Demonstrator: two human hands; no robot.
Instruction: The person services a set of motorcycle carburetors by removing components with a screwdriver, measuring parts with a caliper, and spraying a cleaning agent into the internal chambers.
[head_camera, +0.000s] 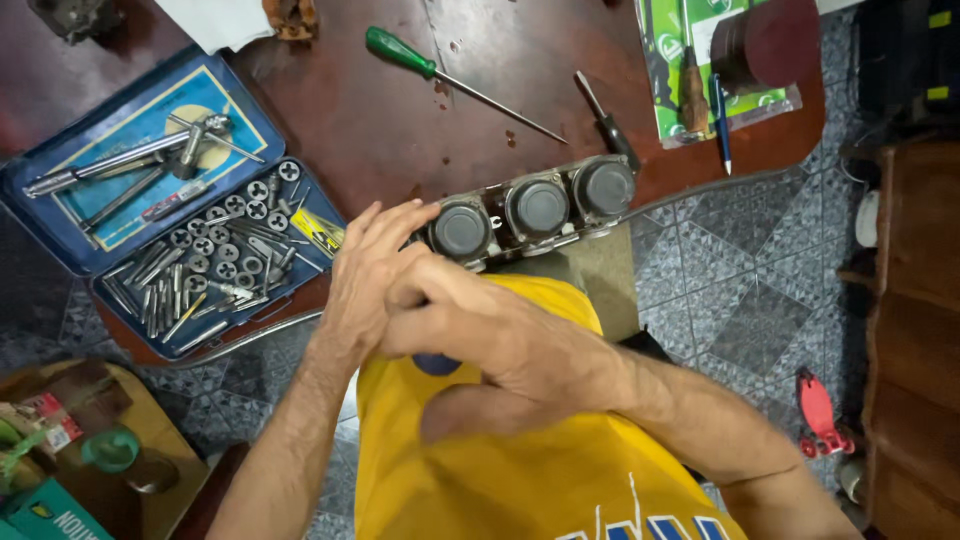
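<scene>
Both hands meet at centre frame over a yellow shirt (540, 480). Left hand (365, 275) lies with fingers extended across the right hand (500, 345), which curls loosely; whether either grips anything cannot be told. Just beyond, a three-cap carburettor bank (535, 210) sits at the surface (370, 120) edge. Open blue tap-and-die case (170, 200) at left; green screwdriver (440, 75) above.

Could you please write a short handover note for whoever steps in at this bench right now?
Left hand and right hand are pressed together at the table edge, beside the row of three round-capped carburetors; whether the fingers hold anything is hidden. Green-handled screwdriver and black-handled screwdriver lie loose above it. Open blue tap-and-die case sits on the left. All three caps look in place; what is done or left cannot be told.
</scene>
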